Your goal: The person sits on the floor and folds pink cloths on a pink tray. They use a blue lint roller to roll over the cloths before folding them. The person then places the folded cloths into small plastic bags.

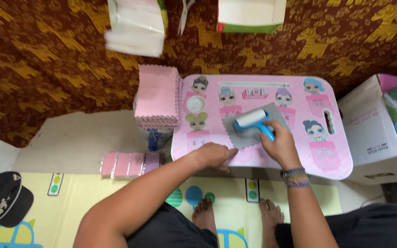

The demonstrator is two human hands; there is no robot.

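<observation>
A small grey cloth square [240,134] with zigzag edges lies on a pink cartoon-printed lap table [331,156]. My right hand [279,144] grips the blue handle of a lint roller [253,120], whose white roll rests on the cloth. My left hand [214,154] presses flat on the cloth's near left corner, holding it down. Beaded bracelets circle my right wrist.
A tall stack of pink cloth squares [157,97] stands left of the table. Wrapped pink bundles [129,164] lie below it. A cardboard box [375,131] sits right of the table, a black cap [3,200] at far left, white bags [134,27] and a tray [251,14] behind. My bare feet rest on a play mat [93,193].
</observation>
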